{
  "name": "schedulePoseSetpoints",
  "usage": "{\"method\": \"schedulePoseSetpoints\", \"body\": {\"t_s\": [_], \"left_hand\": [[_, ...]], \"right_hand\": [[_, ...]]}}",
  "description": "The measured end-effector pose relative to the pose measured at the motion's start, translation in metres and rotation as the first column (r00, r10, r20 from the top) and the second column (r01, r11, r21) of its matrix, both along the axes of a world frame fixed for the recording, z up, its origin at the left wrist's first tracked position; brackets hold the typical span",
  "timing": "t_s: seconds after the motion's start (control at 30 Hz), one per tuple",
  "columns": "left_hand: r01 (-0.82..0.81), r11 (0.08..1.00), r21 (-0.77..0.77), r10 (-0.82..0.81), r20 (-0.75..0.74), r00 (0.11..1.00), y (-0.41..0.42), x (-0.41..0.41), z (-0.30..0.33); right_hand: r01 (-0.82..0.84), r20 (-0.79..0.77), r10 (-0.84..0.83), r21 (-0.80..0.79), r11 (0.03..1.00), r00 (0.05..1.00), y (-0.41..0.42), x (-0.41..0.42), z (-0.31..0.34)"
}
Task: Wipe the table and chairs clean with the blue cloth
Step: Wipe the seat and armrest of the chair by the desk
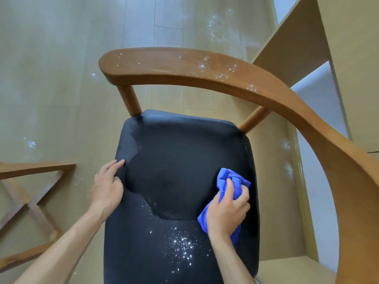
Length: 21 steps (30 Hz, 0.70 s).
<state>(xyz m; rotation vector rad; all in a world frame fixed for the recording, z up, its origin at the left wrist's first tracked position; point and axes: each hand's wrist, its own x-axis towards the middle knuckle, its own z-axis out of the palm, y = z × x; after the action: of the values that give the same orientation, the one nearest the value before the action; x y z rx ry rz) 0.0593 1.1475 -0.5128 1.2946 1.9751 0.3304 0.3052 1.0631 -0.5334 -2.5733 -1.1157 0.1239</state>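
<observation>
Fingers point(230, 189) of right hand point(227, 212) curled tight around bunched cloth point(231, 177), pressing it to right side of black seat point(184, 160). Fingers point(114, 163) of left hand point(107, 187) lying together and flat, empty, bracing seat's left edge. White powder point(182, 247) scattered across near part of seat, just beside cloth hand; darker, cleaner-looking patch at seat's middle. More specks dotting curved wooden backrest point(184, 66) and floor point(61, 78) beyond.

Likely risks from here: sweeping toward near edge and pushing powder off onto floor instead of gathering it, adding to mess already visible below. Rubbing hard with balled cloth, probably grinding grains into fabric weave and smearing rather than lifting. Using same loaded face of cloth on backrest, possibly redepositing powder there. Skipping backrest altogether, its specks pale against wood and easy to miss. Letting go on left, perhaps allowing chair to slide under wiping pressure. Worktop not clearly in view; state impossible to tell.
</observation>
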Motion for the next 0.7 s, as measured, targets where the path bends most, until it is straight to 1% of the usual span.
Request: {"method": "schedulePoseSetpoints", "body": {"t_s": [0.07, 0.1, 0.2, 0.27, 0.33, 0.43, 0.5, 0.53, 0.57, 0.6, 0.63, 0.67, 0.7], "left_hand": [[0.015, 1.0, -0.006, -0.015, 0.019, 1.0, -0.001, -0.003, 0.002], [0.023, 1.0, -0.008, -0.023, 0.03, 0.999, -0.002, -0.005, 0.003], [0.028, 0.999, -0.017, -0.027, 0.066, 0.997, -0.004, -0.009, 0.003], [0.02, 1.0, -0.021, -0.018, 0.081, 0.997, -0.005, -0.01, 0.003], [0.018, 1.0, -0.018, -0.016, 0.076, 0.997, -0.007, -0.007, 0.005], [0.058, 0.998, -0.028, -0.057, 0.035, 0.998, -0.013, 0.002, 0.008], [0.099, 0.994, -0.043, -0.098, 0.007, 0.995, -0.016, 0.007, 0.009], [0.111, 0.992, -0.053, -0.112, -0.004, 0.994, -0.016, 0.01, 0.01], [0.115, 0.991, -0.06, -0.116, -0.012, 0.993, -0.016, 0.011, 0.01], [0.113, 0.991, -0.068, -0.114, -0.018, 0.993, -0.015, 0.012, 0.01], [0.105, 0.991, -0.078, -0.107, -0.021, 0.994, -0.015, 0.013, 0.011], [0.098, 0.991, -0.087, -0.1, -0.026, 0.995, -0.015, 0.014, 0.011], [0.094, 0.991, -0.093, -0.097, -0.034, 0.995, -0.015, 0.015, 0.011]], "right_hand": [[-0.16, -0.038, 0.16, 0.021, 0.987, 0.986, 0.0, -0.057, 0.003], [-0.262, -0.063, 0.262, 0.012, 0.965, 0.963, -0.004, -0.086, 0.004], [-0.519, -0.146, 0.51, -0.032, 0.854, 0.848, -0.022, -0.142, 0.008], [-0.647, -0.118, 0.64, -0.044, 0.761, 0.76, -0.034, -0.147, 0.011], [-0.785, -0.046, 0.784, -0.006, 0.62, 0.62, -0.048, -0.138, 0.01], [-0.945, 0.039, 0.949, 0.103, 0.309, 0.314, -0.077, -0.114, 0.003], [-0.989, 0.041, 0.992, 0.097, 0.116, 0.12, -0.088, -0.083, 0.004], [-0.995, 0.03, 0.998, 0.083, 0.05, 0.052, -0.09, -0.06, 0.005], [-0.998, 0.022, 1.0, 0.062, 0.004, 0.006, -0.09, -0.033, 0.007], [-0.999, 0.025, 1.0, 0.033, -0.019, -0.018, -0.087, -0.003, 0.009], [-1.0, 0.041, 0.999, -0.005, -0.013, -0.013, -0.083, 0.029, 0.008], [-0.998, 0.07, 0.997, -0.052, 0.027, 0.023, -0.078, 0.062, 0.007], [-0.99, 0.095, 0.992, -0.105, 0.098, 0.088, -0.073, 0.093, 0.007]]}}
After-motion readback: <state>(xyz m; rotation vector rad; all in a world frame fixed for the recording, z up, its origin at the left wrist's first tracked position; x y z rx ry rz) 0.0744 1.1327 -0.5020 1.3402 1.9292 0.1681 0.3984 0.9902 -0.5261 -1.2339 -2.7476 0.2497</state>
